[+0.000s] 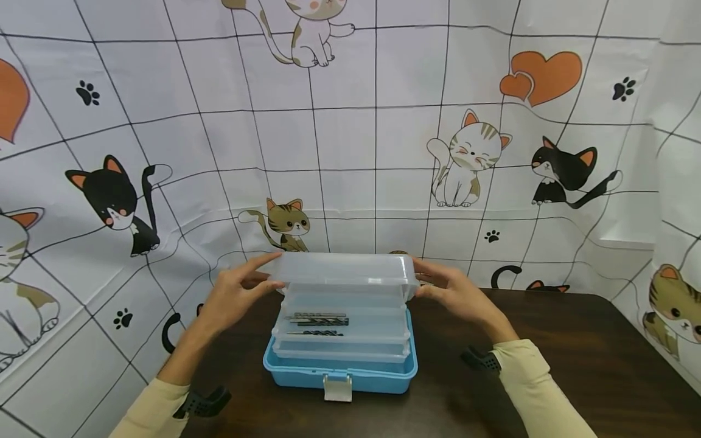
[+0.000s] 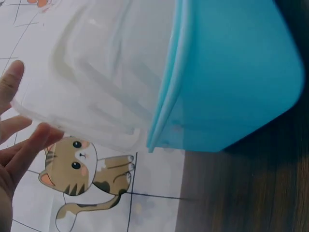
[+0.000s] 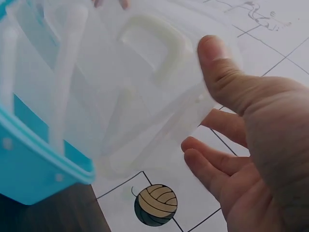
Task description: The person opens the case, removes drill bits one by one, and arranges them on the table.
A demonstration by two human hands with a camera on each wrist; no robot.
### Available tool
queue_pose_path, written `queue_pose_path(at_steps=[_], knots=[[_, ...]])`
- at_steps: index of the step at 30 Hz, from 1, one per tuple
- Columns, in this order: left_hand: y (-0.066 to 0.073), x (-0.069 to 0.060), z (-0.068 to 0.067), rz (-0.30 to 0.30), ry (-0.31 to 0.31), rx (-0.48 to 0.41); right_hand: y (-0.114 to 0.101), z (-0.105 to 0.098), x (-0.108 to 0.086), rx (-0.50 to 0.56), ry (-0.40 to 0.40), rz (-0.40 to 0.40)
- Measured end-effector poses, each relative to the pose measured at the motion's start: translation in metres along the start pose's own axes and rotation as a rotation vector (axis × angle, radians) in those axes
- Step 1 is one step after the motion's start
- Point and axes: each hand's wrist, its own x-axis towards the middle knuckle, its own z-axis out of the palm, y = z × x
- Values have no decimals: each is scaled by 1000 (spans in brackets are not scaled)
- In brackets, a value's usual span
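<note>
A blue toolbox (image 1: pixel 350 382) stands on the table with its translucent lid (image 1: pixel 345 267) raised at the back. Stepped translucent trays (image 1: pixel 378 331) show inside, and several drill bits (image 1: pixel 317 320) lie on them. My left hand (image 1: pixel 234 298) holds the lid's left end, its thumb and fingers on either side of the edge. At the other end my right hand (image 1: pixel 451 293) grips the lid edge, also with thumb and fingers on opposite sides. A white latch (image 1: pixel 337 388) hangs at the box front. In the right wrist view, the lid's handle (image 3: pixel 169 41) shows pale.
The dark wooden table (image 1: pixel 575 359) extends to both sides of the box. Behind it hangs a white sheet (image 1: pixel 405 146) with grid lines and cartoon cats. A dark wrist strap (image 1: pixel 205 403) is on the left sleeve, and another strap (image 1: pixel 482 359) on the right.
</note>
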Motion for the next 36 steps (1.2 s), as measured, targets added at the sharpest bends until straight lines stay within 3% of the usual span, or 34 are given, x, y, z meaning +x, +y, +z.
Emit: queue_pose_path(at_steps=[2, 5, 8, 11, 20, 28, 33, 36], knots=[[1, 1, -1, -8, 32, -27, -1, -2, 1, -2, 14, 6], [0, 1, -3, -70, 42, -110, -4, -4, 1, -13, 32, 7], [-3, 1, -5, -152, 14, -210, -5, -6, 3, -14, 45, 1], [-8, 1, -5, -196, -18, -278, -5, -7, 4, -3, 47, -5], [-18, 4, 5, -212, -45, -442, -2, -9, 4, 87, 59, 7], [-17, -5, 14, -236, -67, -546, -2, -2, 4, 211, 31, 52], [-14, -7, 21, -237, -28, -513, -2, 0, 3, 283, 25, 77], [-11, -7, 26, -257, 12, -443, -1, -1, 2, 289, 27, 88]])
